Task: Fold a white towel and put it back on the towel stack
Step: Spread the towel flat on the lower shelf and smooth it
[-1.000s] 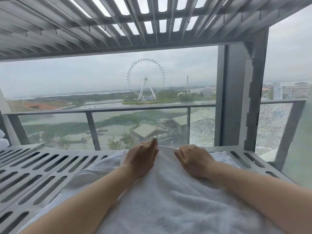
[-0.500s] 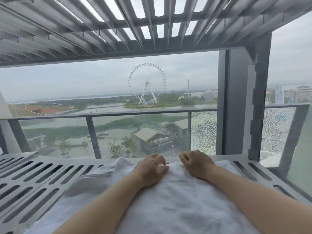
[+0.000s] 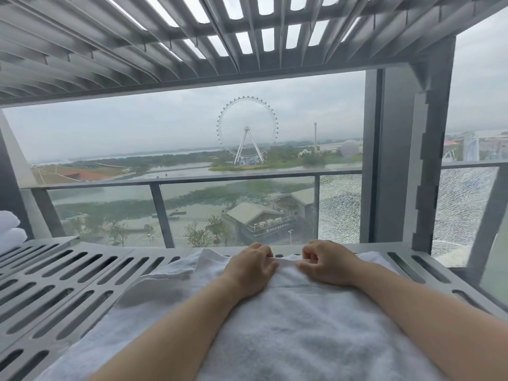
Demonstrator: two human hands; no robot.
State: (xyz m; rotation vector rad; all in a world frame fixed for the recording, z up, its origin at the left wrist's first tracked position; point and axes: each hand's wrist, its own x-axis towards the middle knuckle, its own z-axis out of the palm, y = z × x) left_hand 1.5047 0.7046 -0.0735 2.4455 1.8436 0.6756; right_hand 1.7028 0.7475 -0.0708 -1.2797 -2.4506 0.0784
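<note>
Since a second ago our left hand [image 3: 251, 270] and right hand [image 3: 328, 264] have curled from lying on the white towel [image 3: 288, 325] to pinching its far edge. Each grip is narrow, holding that hem, the 2 just beside each other at lower centre. We see the towel spread on the slatted grey counter [image 3: 68, 279]; the towel stack [image 3: 9, 232] sits at far left.

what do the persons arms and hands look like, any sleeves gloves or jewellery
The left forearm and right forearm are bare, with no sleeve in view down to the frame edge. The left hand and right hand wear no gloves; no ring, watch or bracelet shows.
</note>
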